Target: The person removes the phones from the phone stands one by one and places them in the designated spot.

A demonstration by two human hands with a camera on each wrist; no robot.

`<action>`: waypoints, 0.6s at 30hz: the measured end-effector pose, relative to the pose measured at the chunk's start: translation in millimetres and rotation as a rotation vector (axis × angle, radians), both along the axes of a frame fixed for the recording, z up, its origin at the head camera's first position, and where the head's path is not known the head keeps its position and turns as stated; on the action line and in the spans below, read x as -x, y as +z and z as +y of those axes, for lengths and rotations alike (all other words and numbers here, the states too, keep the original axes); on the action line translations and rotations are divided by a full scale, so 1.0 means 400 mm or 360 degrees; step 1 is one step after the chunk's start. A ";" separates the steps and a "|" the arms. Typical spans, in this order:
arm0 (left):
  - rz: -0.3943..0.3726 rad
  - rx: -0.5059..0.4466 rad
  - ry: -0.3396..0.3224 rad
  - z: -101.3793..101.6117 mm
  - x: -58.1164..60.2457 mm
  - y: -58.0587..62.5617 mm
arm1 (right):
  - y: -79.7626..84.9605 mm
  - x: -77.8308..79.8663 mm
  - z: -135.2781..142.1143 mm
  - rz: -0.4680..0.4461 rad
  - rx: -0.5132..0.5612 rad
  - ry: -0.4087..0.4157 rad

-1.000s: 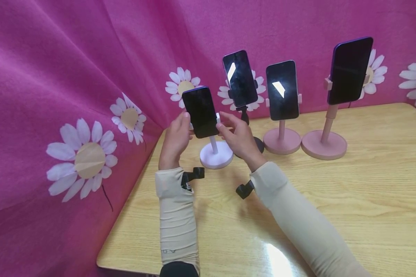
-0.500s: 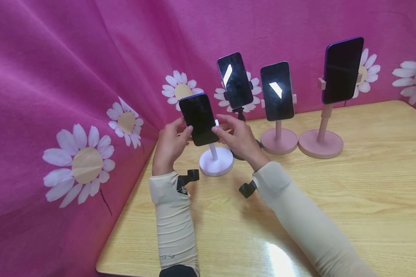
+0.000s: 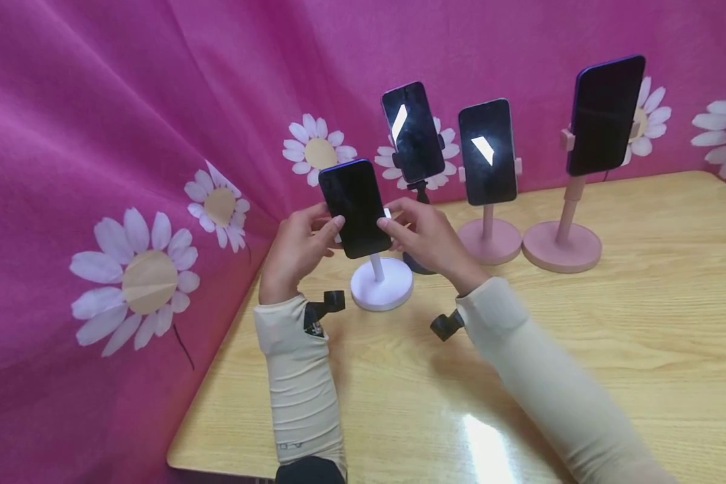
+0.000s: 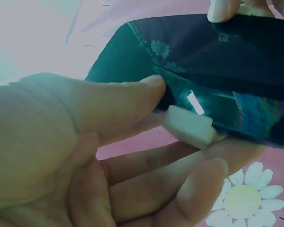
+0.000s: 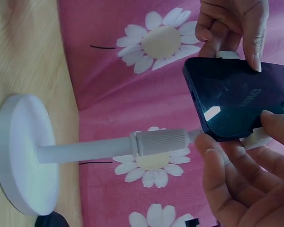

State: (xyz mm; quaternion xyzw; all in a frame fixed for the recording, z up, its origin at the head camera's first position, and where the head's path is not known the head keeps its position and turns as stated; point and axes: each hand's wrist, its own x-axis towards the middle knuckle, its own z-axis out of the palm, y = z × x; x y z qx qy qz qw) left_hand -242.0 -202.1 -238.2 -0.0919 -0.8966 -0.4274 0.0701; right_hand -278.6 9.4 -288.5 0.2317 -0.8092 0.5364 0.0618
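Note:
A dark smartphone (image 3: 353,208) with a blue edge sits upright in the clamp of a white phone stand (image 3: 381,286), leaning slightly back. My left hand (image 3: 296,249) pinches its left edge, thumb on the front and fingers behind. From the other side my right hand (image 3: 432,235) holds the right edge the same way, its thumb at the lower corner. In the left wrist view a white clamp jaw grips the phone's edge just below the thumb. The right wrist view shows the stand's pole (image 5: 85,151) rising to a ribbed collar (image 5: 161,142) beneath the phone.
Behind and to the right stand a black stand with a phone (image 3: 413,131), a pink stand with a phone (image 3: 488,151), and a taller pink stand with a phone (image 3: 605,114). They share a wooden table (image 3: 641,323). A magenta flowered cloth (image 3: 230,81) hangs behind and left.
Both thumbs have come onto the phone's front from its side edges. The white stand and its phone have shifted a little toward me, and the head view has moved slightly.

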 end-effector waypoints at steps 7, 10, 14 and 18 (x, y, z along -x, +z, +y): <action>-0.0014 0.0079 -0.0098 0.011 -0.017 0.005 | 0.010 -0.029 0.039 -0.0023 -0.0079 0.0053; -0.0036 0.0080 -0.0158 0.018 -0.024 0.007 | 0.012 -0.043 0.056 0.0030 -0.0099 0.0092; -0.0079 0.0073 -0.0278 0.027 -0.030 0.011 | 0.018 -0.060 0.081 0.0106 -0.0125 0.0153; -0.0096 0.0094 -0.0393 0.041 -0.032 0.011 | 0.023 -0.071 0.110 0.0125 -0.0181 0.0196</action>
